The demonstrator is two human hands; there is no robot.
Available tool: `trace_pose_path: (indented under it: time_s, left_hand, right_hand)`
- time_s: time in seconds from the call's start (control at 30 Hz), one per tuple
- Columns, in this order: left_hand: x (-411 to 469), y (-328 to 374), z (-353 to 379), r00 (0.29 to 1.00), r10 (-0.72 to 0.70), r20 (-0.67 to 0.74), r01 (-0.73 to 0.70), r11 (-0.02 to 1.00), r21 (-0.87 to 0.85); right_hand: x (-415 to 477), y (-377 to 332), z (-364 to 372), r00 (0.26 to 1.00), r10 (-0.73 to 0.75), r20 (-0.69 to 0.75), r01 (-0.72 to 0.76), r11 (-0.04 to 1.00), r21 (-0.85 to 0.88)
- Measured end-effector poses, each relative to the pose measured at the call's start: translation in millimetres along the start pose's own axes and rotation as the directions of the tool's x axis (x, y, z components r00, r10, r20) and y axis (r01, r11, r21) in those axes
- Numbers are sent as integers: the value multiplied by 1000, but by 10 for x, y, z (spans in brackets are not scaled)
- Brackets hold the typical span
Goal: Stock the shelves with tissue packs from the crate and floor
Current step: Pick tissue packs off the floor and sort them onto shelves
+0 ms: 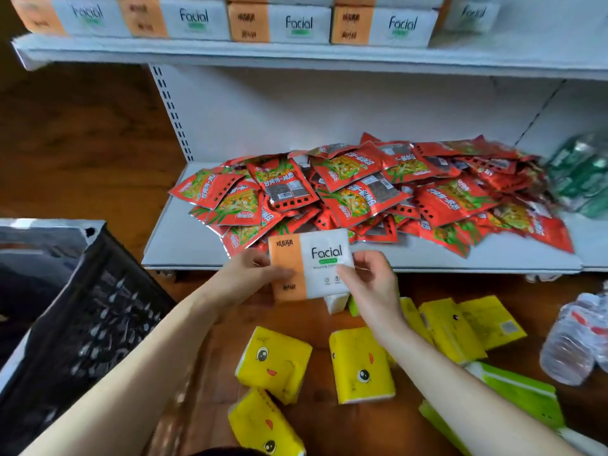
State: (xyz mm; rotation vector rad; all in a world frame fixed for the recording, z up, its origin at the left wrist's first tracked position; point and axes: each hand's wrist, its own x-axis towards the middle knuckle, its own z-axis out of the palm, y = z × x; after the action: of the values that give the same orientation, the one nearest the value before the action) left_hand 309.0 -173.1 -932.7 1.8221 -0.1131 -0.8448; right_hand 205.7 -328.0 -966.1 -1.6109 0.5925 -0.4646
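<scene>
Orange-and-white tissue pack (309, 264) hangs before the lower shelf (184, 245), your left hand (250, 274) and right hand (371, 278) each with fingers (345, 274) clamped on one end, label up, probably to match the upper-shelf row (279, 23).

Glossy foil snack packets (358, 195), matt metal shelf (184, 240), wooden floor (82, 133), plastic crate (98, 324)

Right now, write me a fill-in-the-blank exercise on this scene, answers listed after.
The left hand and the right hand hold one orange-and-white pack printed ____.
The lower shelf carries a heap of ____ snack packets.
The face-printed tissue packs on the floor are ____.
The black crate stands on the person's ____ side.
Missing words: Facial; red; yellow; left.
</scene>
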Motion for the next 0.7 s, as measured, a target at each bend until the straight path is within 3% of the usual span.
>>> trace_pose_path:
  time_s: [0.17,0.27,0.37,0.53,0.7]
  left_hand:
    - [-223,608,65,956,278,-99,-290,947,-138]
    - [-308,945,167,875,436,-211,-463,881,-96]
    - [-359,1242,289,772,572,-276,-597,802,-7]
    - [-312,1644,577,704,695,-147,-686,719,115]
    - [-99,2033,1004,556,812,-175,-774,583,247]
  right_hand:
    - [22,-570,-219,972,-229,-41,233,955,183]
    - [105,-856,-337,940,-340,3,331,919,214]
    - [266,-1115,-478,917,-391,-72,398,899,183]
    - [546,-1466,-830,866,-461,-194,495,844,207]
    - [836,-1582,-1218,826,-495,-271,533,842,86]
